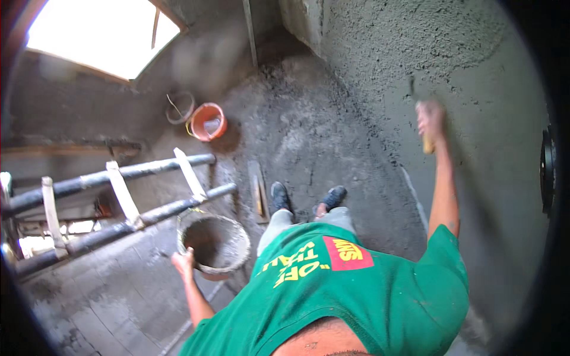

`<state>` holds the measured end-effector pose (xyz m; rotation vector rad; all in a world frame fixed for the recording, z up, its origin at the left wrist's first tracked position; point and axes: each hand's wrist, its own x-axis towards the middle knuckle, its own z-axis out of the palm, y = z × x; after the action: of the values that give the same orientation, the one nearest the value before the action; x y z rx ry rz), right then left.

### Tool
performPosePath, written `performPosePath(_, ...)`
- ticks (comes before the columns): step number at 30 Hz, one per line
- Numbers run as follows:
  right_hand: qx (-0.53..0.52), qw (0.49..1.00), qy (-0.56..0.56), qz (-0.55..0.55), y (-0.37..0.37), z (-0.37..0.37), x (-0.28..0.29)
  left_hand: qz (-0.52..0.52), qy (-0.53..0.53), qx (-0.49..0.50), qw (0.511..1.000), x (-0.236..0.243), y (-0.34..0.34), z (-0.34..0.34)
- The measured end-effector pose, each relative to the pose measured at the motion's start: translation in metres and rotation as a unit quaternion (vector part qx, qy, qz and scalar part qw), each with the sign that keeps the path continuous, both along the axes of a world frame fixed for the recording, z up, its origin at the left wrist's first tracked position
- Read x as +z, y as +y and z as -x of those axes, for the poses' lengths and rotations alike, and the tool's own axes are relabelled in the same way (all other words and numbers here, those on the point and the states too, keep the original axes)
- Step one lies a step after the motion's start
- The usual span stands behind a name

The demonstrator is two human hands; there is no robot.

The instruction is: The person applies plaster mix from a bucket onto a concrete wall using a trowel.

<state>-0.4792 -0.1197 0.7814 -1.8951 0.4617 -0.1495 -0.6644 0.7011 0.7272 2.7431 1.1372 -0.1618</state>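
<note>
My left hand (184,262) is closed on the edge of a mortar-crusted bucket (244,243), held low at my left side. Wet grey mortar lies inside the bucket. Out to the right, my right hand (432,120) wraps round a trowel (428,144), whose light wooden handle end sticks out below the fist. Its thin dark blade points up and away, at the plastered wall (493,130); motion blurs it, and whether it touches I cannot tell. Above the blade the wall's mortar is rough and pitted; beside my hand the surface looks smoother.
A bamboo-like ladder (127,219) with pale rungs leans in from the left, close to the bucket. Farther ahead stand an orange bucket (218,132) and a round, dull container (180,108). A board (259,191) lies by my feet. A bright opening (101,35) is at the far left.
</note>
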Motion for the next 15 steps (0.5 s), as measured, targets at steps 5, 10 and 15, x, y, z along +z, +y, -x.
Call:
performPosePath(5, -0.188, 0.923, 0.327, -0.080, 0.128, 0.143, -0.153, 0.064, -0.024, 0.041, 0.997, -0.022, 0.014, -0.020)
performPosePath(10, -0.304, 0.859, 0.373, -0.176, 0.198, 0.243, -0.200, 0.152, -0.129, -0.077, 0.977, -0.039, -0.009, -0.083)
performPosePath(15, -0.266, 0.879, 0.340, -0.201, 0.215, 0.185, -0.144, 0.227, -0.244, -0.186, 0.924, -0.042, -0.068, -0.191)
